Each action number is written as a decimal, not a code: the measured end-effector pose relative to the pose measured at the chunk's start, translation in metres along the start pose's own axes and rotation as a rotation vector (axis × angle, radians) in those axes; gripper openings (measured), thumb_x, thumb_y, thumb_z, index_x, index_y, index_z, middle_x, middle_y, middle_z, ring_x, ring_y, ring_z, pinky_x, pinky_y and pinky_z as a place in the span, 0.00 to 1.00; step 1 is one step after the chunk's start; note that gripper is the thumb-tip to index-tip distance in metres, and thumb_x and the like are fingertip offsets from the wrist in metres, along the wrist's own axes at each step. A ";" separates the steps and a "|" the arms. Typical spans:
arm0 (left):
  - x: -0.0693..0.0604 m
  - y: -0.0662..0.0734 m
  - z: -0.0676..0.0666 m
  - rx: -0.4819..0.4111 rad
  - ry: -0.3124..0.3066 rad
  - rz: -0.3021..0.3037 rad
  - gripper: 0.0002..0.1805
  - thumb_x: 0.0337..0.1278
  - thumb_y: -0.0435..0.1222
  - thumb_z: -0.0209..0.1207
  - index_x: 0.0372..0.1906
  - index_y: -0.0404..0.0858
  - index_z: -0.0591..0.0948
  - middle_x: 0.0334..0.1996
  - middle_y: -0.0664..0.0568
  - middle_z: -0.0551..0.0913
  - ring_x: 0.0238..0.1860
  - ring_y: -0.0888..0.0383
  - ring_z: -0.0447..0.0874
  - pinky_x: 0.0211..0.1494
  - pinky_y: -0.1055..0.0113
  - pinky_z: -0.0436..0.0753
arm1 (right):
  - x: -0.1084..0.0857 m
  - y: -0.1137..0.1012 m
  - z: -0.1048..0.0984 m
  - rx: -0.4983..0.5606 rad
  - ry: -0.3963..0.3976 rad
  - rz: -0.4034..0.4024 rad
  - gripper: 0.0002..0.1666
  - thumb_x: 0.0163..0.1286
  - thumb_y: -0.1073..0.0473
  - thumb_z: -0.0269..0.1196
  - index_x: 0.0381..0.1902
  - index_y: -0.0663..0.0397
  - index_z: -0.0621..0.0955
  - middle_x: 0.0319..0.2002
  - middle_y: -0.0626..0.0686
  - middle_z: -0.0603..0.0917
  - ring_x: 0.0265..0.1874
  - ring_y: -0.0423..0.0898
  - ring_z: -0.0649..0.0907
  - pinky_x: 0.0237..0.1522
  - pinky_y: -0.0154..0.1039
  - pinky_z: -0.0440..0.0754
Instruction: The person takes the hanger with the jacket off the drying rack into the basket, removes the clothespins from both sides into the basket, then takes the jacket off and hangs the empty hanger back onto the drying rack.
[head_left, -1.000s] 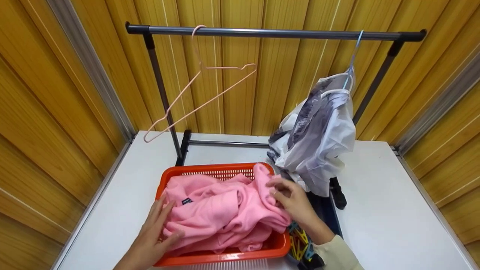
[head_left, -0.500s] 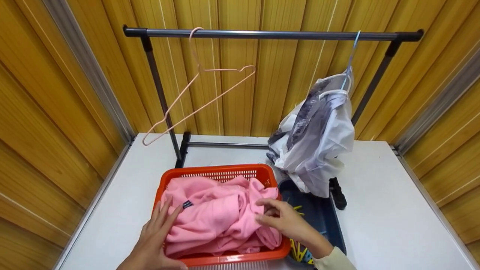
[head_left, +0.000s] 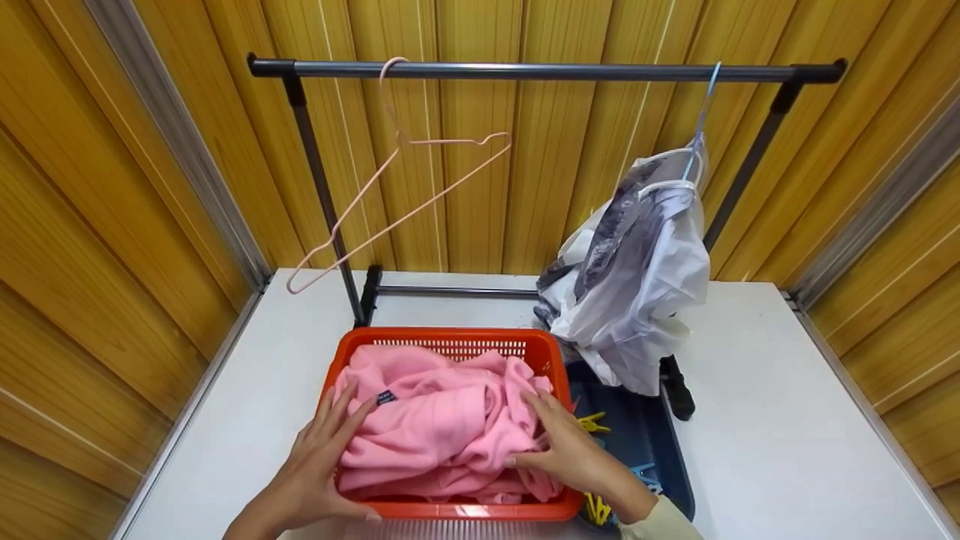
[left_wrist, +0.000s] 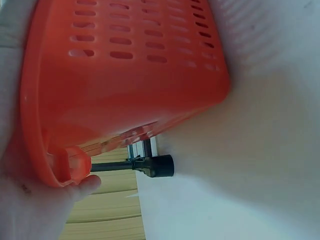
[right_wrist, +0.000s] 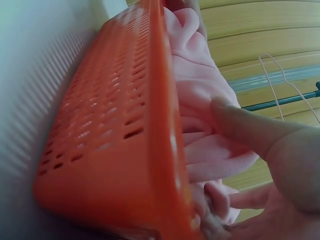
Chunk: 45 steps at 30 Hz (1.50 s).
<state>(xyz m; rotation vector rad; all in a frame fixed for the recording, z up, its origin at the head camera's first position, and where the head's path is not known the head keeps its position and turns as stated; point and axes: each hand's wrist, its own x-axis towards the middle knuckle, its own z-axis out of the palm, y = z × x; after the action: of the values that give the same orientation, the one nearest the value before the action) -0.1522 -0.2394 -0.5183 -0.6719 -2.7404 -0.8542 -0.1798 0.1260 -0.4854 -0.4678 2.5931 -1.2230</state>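
A soft pink garment [head_left: 435, 427] with a small dark label lies bunched in a red perforated plastic basket [head_left: 465, 511]. My left hand [head_left: 307, 465] rests over the basket's left rim, its fairly straight fingers on the garment and its thumb by the front rim. The left wrist view shows the basket's outer wall [left_wrist: 120, 90] with the hand along its rim. My right hand [head_left: 574, 450] rests on the garment's right side, thumb and fingers spread apart. In the right wrist view the thumb [right_wrist: 240, 122] lies straight against the cloth; the other fingers are partly hidden near the rim.
Behind the basket stands a black clothes rack [head_left: 540, 70] with a bare pink hanger [head_left: 401, 217]. White and grey clothing [head_left: 637, 255] hangs on its right from a blue hanger [head_left: 705, 112]. A dark blue tray [head_left: 630, 412] with yellow clothespins [head_left: 592, 422] and blue ones sits right of the basket.
My right hand has tucked the garment's right part lower into the basket, then spread its fingers. The basket has shifted slightly to the right. More of the dark tray shows than at first.
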 end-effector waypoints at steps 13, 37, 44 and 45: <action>0.006 -0.002 -0.001 -0.016 -0.044 -0.026 0.73 0.10 0.74 0.69 0.76 0.54 0.56 0.78 0.48 0.45 0.75 0.32 0.43 0.61 0.30 0.60 | 0.012 -0.003 -0.012 0.046 -0.110 0.001 0.46 0.66 0.41 0.62 0.71 0.65 0.62 0.71 0.71 0.59 0.72 0.65 0.60 0.69 0.63 0.57; 0.015 0.003 -0.005 0.037 -0.211 -0.109 0.71 0.12 0.78 0.63 0.76 0.60 0.52 0.79 0.53 0.44 0.77 0.38 0.41 0.62 0.25 0.57 | 0.017 -0.006 0.006 -0.337 -0.196 0.073 0.47 0.65 0.52 0.64 0.74 0.62 0.56 0.73 0.72 0.53 0.70 0.67 0.63 0.65 0.62 0.65; 0.017 0.012 -0.019 0.089 -0.229 -0.086 0.72 0.15 0.77 0.63 0.76 0.51 0.54 0.77 0.44 0.50 0.74 0.30 0.46 0.64 0.26 0.55 | 0.009 -0.011 -0.007 -0.254 -0.159 0.021 0.45 0.62 0.46 0.67 0.71 0.57 0.64 0.75 0.67 0.53 0.69 0.66 0.65 0.65 0.62 0.67; 0.018 0.013 -0.021 0.085 -0.238 -0.090 0.72 0.17 0.77 0.63 0.76 0.49 0.55 0.77 0.43 0.51 0.74 0.30 0.46 0.64 0.26 0.54 | 0.008 -0.013 -0.009 -0.264 -0.152 0.012 0.44 0.62 0.46 0.67 0.71 0.57 0.65 0.75 0.66 0.54 0.69 0.66 0.66 0.64 0.62 0.67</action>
<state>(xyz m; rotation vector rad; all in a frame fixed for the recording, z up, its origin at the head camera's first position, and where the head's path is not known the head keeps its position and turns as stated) -0.1610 -0.2353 -0.4886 -0.6776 -3.0201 -0.7117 -0.1878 0.1213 -0.4699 -0.5701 2.6294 -0.8089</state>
